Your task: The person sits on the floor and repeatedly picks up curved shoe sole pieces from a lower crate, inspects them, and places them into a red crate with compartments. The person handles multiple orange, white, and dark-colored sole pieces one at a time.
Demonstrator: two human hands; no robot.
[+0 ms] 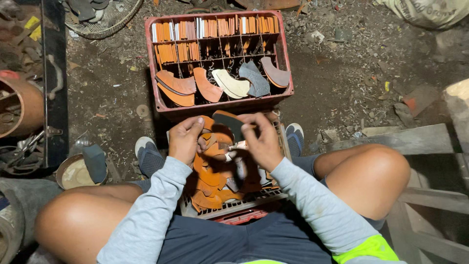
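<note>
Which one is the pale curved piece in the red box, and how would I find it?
Look at the red crate on the dirty ground ahead of the person's feet. Along its near side lies a row of curved pieces; the cream curved piece is in the middle of that row. Its neighbours are an orange piece on the left and a grey piece on the right; it alone is pale.

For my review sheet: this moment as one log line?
left hand: on orange curved pieces | right hand: holds dark curved piece | red crate: sorted pieces
</note>
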